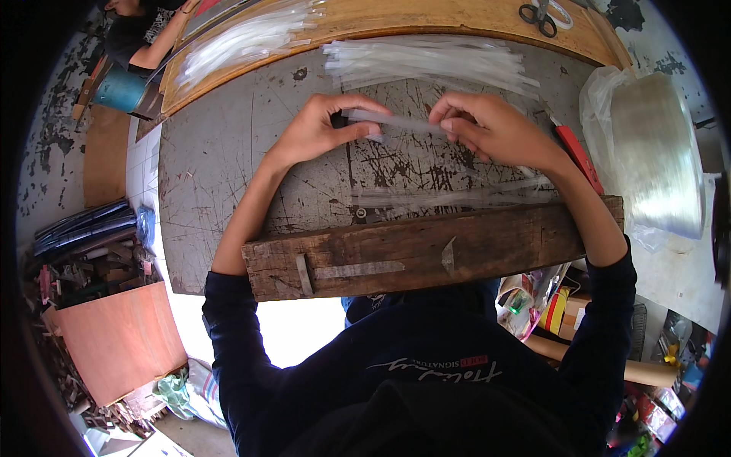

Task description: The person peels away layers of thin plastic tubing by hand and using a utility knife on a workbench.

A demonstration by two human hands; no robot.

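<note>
Between my two hands, above the scratched grey tabletop (pixel 221 167), stretches a translucent plastic strip (pixel 407 122). My left hand (pixel 324 131) pinches its left end between thumb and fingers. At the other end, my right hand (pixel 487 129) has thumb and forefinger closed on it. Beyond my hands lies a pile of similar clear plastic strips (pixel 426 61). Closer to me, several loose strips (pixel 449 196) rest along the far side of a thick worn wooden beam (pixel 426 247), which spans the table's near edge under my forearms.
A red-handled cutter (pixel 579 156) lies beside my right forearm. Farther right stands a large roll of clear plastic (pixel 655 152). Another strip bundle (pixel 244 42) and black-handled scissors (pixel 539 19) rest on the wooden board behind. Another person (pixel 145 38) sits at the far left.
</note>
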